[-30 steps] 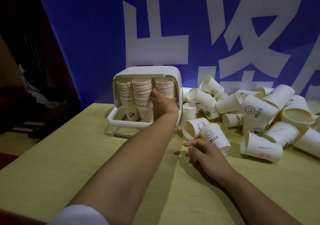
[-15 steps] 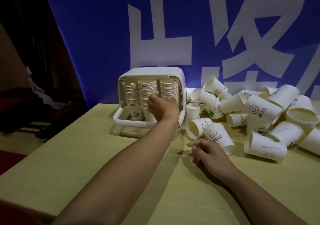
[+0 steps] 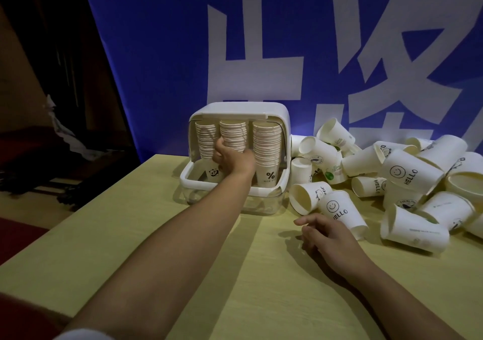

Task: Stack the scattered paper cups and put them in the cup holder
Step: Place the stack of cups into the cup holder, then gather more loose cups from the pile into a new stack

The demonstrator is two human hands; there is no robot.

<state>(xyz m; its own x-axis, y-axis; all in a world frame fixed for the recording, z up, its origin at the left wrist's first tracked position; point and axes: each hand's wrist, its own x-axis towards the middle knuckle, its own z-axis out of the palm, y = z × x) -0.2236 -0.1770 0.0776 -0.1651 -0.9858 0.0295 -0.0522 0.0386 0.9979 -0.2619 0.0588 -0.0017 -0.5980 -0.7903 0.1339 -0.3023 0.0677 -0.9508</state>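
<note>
Head view shows my left hand (image 3: 226, 156) reaching into the cup holder (image 3: 285, 130), fingers curled around the middle stack (image 3: 233, 137) of nested paper cups. My right hand (image 3: 330, 231) rests on the surface (image 3: 156, 235) with loosely bent fingers, holding nothing, just beside a tipped cup with a smiley face (image 3: 342, 213).

As I judge it, the job is well along but not finished: three tall stacks already stand side by side in the holder, the left stack (image 3: 205, 141) and the right stack (image 3: 267, 146) flanking the one I grip. A big heap of loose cups (image 3: 407, 175) still lies to the right, tumbled on their sides, all waiting to be nested and loaded.

The cups are thin white paper, tapered, with rolled rims and small black prints. The holder is smooth white plastic, boxy with rounded corners, on a clear base. The surface is pale wood grain, matte.
</note>
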